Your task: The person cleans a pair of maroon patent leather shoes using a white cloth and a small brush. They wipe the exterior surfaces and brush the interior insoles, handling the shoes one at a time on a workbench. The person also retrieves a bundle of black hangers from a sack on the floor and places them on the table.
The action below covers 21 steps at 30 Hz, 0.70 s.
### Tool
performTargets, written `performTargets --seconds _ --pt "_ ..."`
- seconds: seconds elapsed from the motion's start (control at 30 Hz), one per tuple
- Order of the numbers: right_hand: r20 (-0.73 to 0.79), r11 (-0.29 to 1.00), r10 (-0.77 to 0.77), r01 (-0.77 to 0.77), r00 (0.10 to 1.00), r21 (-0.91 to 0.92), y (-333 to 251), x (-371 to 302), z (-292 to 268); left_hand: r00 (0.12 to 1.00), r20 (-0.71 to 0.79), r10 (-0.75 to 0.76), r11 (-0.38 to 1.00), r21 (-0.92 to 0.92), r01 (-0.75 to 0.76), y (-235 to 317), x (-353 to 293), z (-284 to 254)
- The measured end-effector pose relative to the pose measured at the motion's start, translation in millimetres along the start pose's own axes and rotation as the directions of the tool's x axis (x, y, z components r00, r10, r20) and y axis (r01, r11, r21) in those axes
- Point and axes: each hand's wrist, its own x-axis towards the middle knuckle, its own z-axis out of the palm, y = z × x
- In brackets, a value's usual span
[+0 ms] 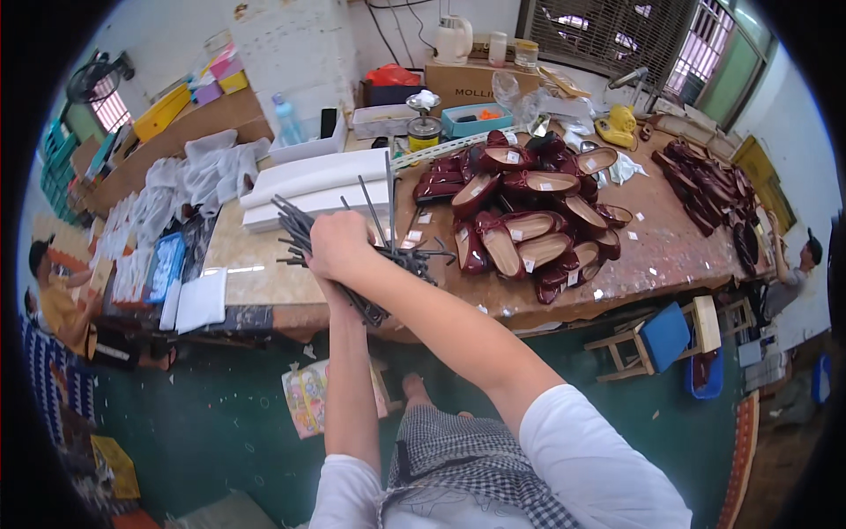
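Note:
Both of my hands meet over the front edge of the table around a loose bundle of thin dark sticks (298, 231), which point out in several directions. My right hand (339, 240) reaches across to the left and closes over the bundle from above. Below it, my left hand (326, 275) grips the same sticks, its fingers largely hidden. More stick ends show beside my right wrist. Just behind lie white paper or flat white boxes (308, 207). To the right is a heap of dark red shoes (529, 207) with tan insoles and small white labels.
More dark red shoes (705, 189) lie at the table's right end. Bagged items (189, 167) and a blue tray (166, 264) are on the left. At the back stand a yellow tin (424, 134) and a kettle (454, 40). A blue-backed chair (664, 337) stands right. Other people sit at both sides.

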Motion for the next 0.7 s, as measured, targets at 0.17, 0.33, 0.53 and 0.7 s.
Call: performTargets --seconds 0.17,0.33,0.53,0.7 --pt "-0.149 0.976 0.080 -0.048 0.986 0.211 110.3 89.1 29.1 0.976 -0.158 -0.148 0.988 0.024 0.154 -44.4 108.0 10.0" --pt "-0.030 0.830 0.319 -0.264 0.947 0.491 201.9 148.7 113.0 0.916 -0.310 -0.253 0.844 0.393 0.366 -101.3 201.8 -63.6" --pt "0.207 0.406 0.539 -0.467 0.817 0.785 270.8 145.6 207.5 0.744 -0.588 -0.317 0.385 0.637 0.668 -161.6 229.4 -107.1" --pt "0.036 0.588 0.545 -0.413 0.837 0.695 291.4 121.1 222.9 0.724 -0.561 -0.402 -0.004 0.791 0.611 -167.6 240.7 -123.6"
